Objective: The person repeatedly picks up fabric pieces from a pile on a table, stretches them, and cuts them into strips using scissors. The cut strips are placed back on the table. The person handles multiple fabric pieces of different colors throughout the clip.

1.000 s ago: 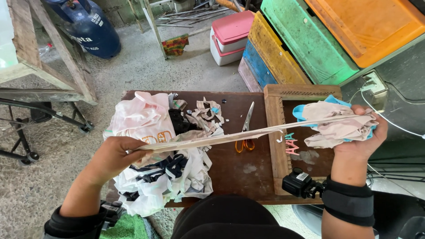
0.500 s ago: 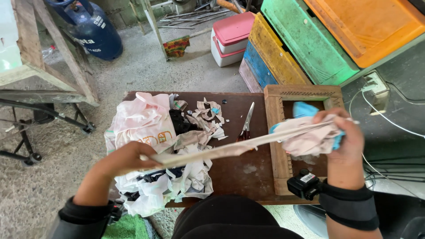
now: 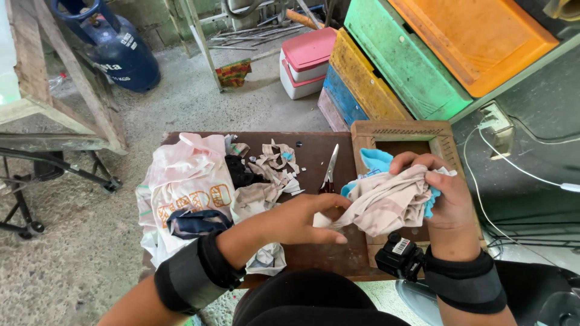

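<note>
The right hand [image 3: 444, 196] holds a bunched piece of beige striped cloth [image 3: 386, 202]. Its fingers [image 3: 417, 162] are curled closed over the top edge of the cloth, and the thumb presses from the other side. A bit of light blue cloth [image 3: 376, 160] shows behind the beige one and also at the right edge of the hand. The left hand [image 3: 302, 217] lies flatter, with the fingers nearly straight and close together. Its fingertips touch the lower left end of the same beige cloth, and the thumb is above it, so the cloth end seems pinched lightly there. Both hands are near each other, over the right part of the dark worktop [image 3: 314, 154], just in front of a wooden frame [image 3: 402, 130].

Each wrist carries one black band, so there are two bands. One small black device [image 3: 399, 256] sits on the right band.

On the worktop I count one pair of scissors [image 3: 329, 172], lying just left of the beige cloth. One pink plastic bag [image 3: 187, 181] with orange print lies at the left, and one pile of cloth scraps [image 3: 266, 169] is between the bag and the scissors.

On the floor behind there is one blue gas cylinder [image 3: 115, 48] and one pink and white box [image 3: 308, 60]. Four coloured crates [image 3: 411, 60] lean beside it: orange, green, yellow and blue.
</note>
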